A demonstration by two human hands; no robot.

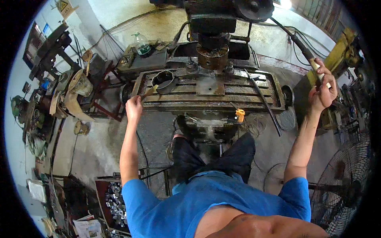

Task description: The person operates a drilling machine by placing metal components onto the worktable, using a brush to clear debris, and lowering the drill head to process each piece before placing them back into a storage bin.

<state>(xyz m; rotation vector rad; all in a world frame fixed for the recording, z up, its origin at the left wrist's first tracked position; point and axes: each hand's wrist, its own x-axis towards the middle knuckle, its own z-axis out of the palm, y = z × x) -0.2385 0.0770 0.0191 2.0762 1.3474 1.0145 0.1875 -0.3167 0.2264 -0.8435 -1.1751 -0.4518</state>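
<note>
Brush [150,92] slants forward-right from your nearer left hand [134,107] to the black pan [168,89]; left fingers pinch its end, your right hand's [323,90] fingers curl around the lever [302,47].

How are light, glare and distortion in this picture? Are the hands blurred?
Head view: a light at the top is blown out; the machine table glints; the fan looks stretched near the rim; left hand and right hand seem fairly sharp.

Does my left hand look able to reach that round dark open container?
Probably yes: the left hand is near the container, with only the wooden-handled brush that hand grips between them.
</note>
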